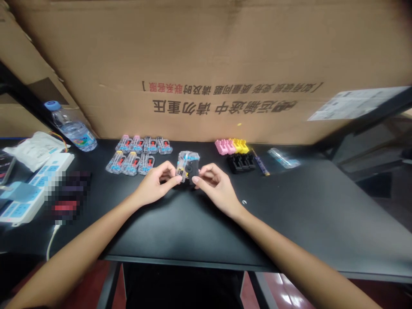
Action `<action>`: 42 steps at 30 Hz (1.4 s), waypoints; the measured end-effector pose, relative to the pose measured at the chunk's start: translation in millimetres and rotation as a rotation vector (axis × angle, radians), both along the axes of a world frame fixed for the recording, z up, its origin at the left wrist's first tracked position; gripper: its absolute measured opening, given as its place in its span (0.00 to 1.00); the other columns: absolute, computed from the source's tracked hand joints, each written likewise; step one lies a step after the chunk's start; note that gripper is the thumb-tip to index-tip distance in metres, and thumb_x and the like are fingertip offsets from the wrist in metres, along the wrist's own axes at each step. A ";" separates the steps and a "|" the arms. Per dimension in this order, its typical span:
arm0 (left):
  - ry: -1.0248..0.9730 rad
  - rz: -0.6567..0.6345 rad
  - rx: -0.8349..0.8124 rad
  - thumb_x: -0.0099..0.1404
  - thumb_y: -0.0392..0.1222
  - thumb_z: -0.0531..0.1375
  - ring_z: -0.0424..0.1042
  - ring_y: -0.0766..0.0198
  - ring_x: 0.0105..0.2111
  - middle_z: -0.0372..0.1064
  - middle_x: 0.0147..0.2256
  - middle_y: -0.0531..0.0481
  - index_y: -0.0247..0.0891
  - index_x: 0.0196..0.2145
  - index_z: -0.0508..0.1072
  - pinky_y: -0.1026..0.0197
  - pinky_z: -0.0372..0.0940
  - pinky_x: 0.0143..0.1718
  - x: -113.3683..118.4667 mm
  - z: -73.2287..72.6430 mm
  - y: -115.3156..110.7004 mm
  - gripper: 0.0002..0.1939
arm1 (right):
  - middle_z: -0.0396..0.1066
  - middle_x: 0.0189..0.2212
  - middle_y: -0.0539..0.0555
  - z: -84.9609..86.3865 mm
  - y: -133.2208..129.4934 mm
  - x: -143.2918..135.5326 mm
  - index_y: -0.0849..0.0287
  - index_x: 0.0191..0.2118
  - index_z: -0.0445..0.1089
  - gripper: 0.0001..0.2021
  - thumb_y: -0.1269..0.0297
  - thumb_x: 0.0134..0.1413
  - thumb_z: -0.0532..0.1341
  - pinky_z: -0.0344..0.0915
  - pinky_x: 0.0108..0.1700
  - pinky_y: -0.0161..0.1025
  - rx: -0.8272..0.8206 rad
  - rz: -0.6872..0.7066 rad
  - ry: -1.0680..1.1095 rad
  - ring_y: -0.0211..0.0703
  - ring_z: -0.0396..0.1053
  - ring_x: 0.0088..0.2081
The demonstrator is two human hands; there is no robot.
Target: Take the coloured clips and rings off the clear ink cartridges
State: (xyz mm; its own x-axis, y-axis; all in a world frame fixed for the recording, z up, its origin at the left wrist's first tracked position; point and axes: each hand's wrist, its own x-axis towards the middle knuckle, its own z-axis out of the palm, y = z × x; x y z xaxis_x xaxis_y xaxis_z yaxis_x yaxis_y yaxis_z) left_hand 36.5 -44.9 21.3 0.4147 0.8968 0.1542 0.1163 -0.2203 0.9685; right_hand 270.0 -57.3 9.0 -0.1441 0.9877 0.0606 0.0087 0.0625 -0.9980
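Both my hands meet over the middle of the black table [289,214]. Between them is a clear plastic cartridge [187,165] with a black round part on its front. My left hand [154,184] pinches its left side. My right hand [214,184] holds its right side with thumb and fingertips. Two rows of several similar clear cartridges [139,154] with red and blue parts lie just left of my hands. Pink clips [224,146], yellow clips [240,145] and black clips [240,163] lie to the right.
A large cardboard sheet [225,64] stands behind the table. A water bottle [71,126] lies at the back left, with a white bag [35,148] and a power strip [28,189] nearby. A blue screwdriver [260,163] and a small clear bag [283,158] lie right of the clips.
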 end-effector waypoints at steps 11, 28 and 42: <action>0.096 -0.012 0.091 0.72 0.49 0.65 0.73 0.65 0.32 0.70 0.32 0.54 0.40 0.34 0.66 0.61 0.68 0.38 -2.7 3.3 0.3 0.14 | 0.70 0.33 0.49 0.6 -1.2 1.1 0.52 0.35 0.64 0.23 0.42 0.54 0.74 0.74 0.37 0.43 0.067 -0.042 -0.018 0.41 0.69 0.30; 0.121 -0.078 0.105 0.70 0.45 0.65 0.66 0.67 0.28 0.67 0.27 0.55 0.38 0.28 0.66 0.62 0.63 0.35 -0.3 4.0 -2.6 0.16 | 0.67 0.29 0.47 1.5 -5.7 -3.4 0.54 0.30 0.63 0.23 0.47 0.55 0.75 0.70 0.35 0.37 0.124 0.056 -0.034 0.38 0.68 0.31; 0.145 -0.101 0.136 0.71 0.46 0.66 0.68 0.65 0.30 0.70 0.28 0.52 0.38 0.24 0.64 0.61 0.61 0.37 -5.1 3.1 0.5 0.21 | 0.75 0.36 0.54 1.6 -0.8 4.2 0.54 0.29 0.66 0.22 0.45 0.54 0.75 0.73 0.48 0.44 0.035 -0.017 0.002 0.49 0.75 0.46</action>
